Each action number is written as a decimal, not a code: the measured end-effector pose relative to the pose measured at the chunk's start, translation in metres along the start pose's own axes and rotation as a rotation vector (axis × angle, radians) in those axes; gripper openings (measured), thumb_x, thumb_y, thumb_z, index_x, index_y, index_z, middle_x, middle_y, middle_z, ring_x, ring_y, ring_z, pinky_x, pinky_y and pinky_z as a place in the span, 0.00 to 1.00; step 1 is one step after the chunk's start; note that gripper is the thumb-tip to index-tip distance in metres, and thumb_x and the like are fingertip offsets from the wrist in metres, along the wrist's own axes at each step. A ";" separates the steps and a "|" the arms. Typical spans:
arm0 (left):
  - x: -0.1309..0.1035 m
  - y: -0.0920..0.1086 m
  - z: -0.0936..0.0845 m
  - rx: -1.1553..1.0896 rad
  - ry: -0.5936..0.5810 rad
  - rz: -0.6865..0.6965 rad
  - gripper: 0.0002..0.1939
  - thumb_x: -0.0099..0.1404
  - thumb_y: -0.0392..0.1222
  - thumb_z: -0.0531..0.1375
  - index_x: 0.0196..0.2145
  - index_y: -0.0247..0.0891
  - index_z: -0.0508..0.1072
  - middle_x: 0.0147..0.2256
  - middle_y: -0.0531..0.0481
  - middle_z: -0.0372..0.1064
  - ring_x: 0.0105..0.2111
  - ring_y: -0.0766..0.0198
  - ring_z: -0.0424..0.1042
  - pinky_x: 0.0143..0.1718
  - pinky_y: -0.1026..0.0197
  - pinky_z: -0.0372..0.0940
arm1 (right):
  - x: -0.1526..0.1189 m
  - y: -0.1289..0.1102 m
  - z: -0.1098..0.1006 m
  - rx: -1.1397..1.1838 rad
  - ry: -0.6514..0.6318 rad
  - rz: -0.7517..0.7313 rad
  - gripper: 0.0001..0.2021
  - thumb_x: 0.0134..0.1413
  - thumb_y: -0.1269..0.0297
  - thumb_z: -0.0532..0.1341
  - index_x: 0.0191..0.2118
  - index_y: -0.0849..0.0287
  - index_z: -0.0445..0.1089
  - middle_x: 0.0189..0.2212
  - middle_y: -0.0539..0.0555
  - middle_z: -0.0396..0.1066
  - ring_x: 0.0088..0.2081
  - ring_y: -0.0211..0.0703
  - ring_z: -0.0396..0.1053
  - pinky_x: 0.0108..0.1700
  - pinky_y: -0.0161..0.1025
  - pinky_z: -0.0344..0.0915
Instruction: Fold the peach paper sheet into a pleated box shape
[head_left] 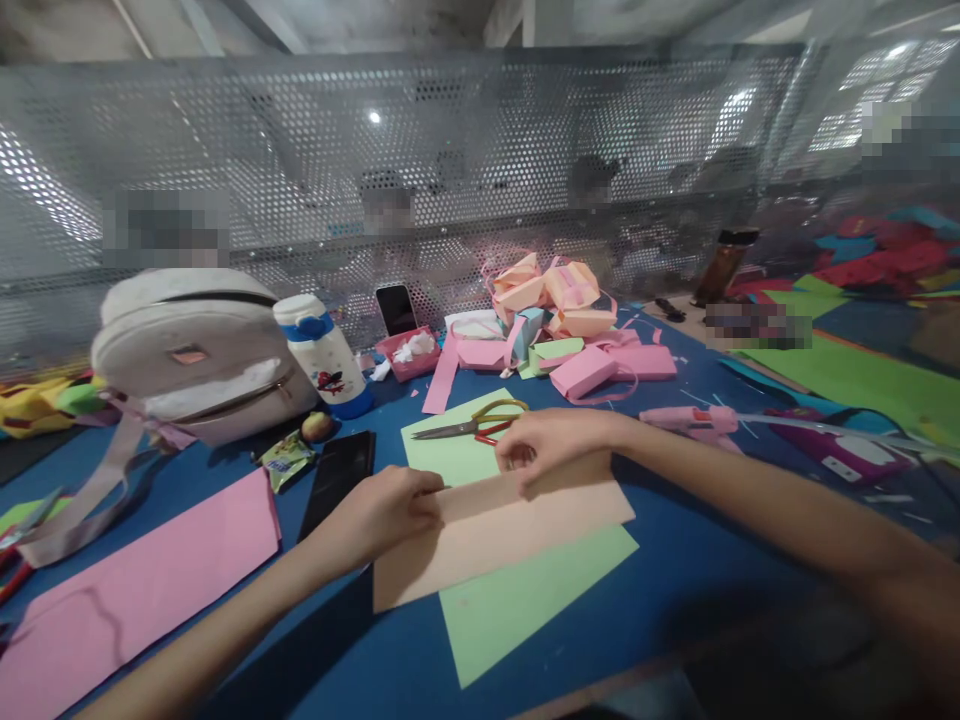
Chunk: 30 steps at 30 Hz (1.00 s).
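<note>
A peach paper sheet (pixel 495 535) lies across a light green sheet (pixel 532 610) on the blue table. My left hand (pixel 394 512) is closed on the peach paper's upper left edge, fingers pressed together. Over the same edge, further right, my right hand (pixel 551 445) has its fingers curled, thumb and fingertips close together at the paper; whether they pinch it is hard to tell. Scissors (pixel 469 428) with yellow and red handles rest on the green sheet just beyond, their handles beside my right hand.
Pink sheets (pixel 165 580) lie at the left, near a black flat object (pixel 339 480). Behind stand a backpack (pixel 202 360), a bottle (pixel 326 360) and a pile of folded paper pieces (pixel 585 370). A pink glue gun (pixel 694 420) lies beyond my right forearm.
</note>
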<state>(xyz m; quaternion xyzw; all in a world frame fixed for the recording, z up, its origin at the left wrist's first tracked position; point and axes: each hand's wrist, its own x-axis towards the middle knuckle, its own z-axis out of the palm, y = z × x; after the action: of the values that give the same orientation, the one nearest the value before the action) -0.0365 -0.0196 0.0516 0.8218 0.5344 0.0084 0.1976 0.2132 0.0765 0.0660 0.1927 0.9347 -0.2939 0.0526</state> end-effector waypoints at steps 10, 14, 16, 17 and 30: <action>-0.006 0.010 0.016 0.302 0.079 0.058 0.10 0.59 0.27 0.54 0.35 0.40 0.70 0.31 0.52 0.75 0.32 0.58 0.74 0.34 0.60 0.57 | -0.028 -0.010 0.034 -0.293 0.076 0.273 0.03 0.48 0.67 0.61 0.32 0.56 0.70 0.31 0.50 0.74 0.34 0.43 0.70 0.26 0.34 0.45; 0.004 0.028 0.024 0.463 0.128 0.084 0.15 0.58 0.26 0.56 0.41 0.40 0.68 0.31 0.53 0.75 0.30 0.58 0.74 0.34 0.59 0.60 | -0.023 -0.011 0.045 -0.390 0.155 0.224 0.05 0.49 0.72 0.58 0.32 0.56 0.69 0.29 0.49 0.74 0.32 0.41 0.70 0.26 0.36 0.44; 0.007 0.032 0.027 0.490 0.145 0.084 0.11 0.60 0.27 0.56 0.39 0.38 0.68 0.31 0.51 0.75 0.31 0.57 0.73 0.35 0.58 0.61 | -0.022 -0.011 0.047 -0.475 0.208 0.220 0.06 0.51 0.74 0.58 0.32 0.57 0.69 0.30 0.50 0.73 0.34 0.42 0.70 0.28 0.38 0.47; 0.006 0.032 0.028 0.503 0.150 0.079 0.08 0.62 0.28 0.56 0.37 0.38 0.68 0.31 0.50 0.75 0.32 0.56 0.73 0.35 0.58 0.61 | -0.023 -0.010 0.047 -0.517 0.227 0.222 0.06 0.52 0.75 0.58 0.32 0.57 0.69 0.31 0.51 0.73 0.35 0.42 0.70 0.29 0.38 0.49; -0.033 0.022 0.065 0.754 0.551 0.390 0.16 0.70 0.26 0.46 0.46 0.30 0.72 0.38 0.42 0.77 0.35 0.56 0.76 0.37 0.55 0.68 | -0.013 -0.012 0.103 -0.586 0.293 -0.112 0.21 0.66 0.74 0.50 0.63 0.67 0.57 0.62 0.63 0.62 0.61 0.49 0.60 0.56 0.46 0.61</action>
<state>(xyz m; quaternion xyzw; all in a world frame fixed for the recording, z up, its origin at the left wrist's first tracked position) -0.0166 -0.0769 0.0055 0.8877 0.3690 0.0682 -0.2667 0.2190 0.0045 -0.0091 0.1577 0.9863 0.0157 -0.0455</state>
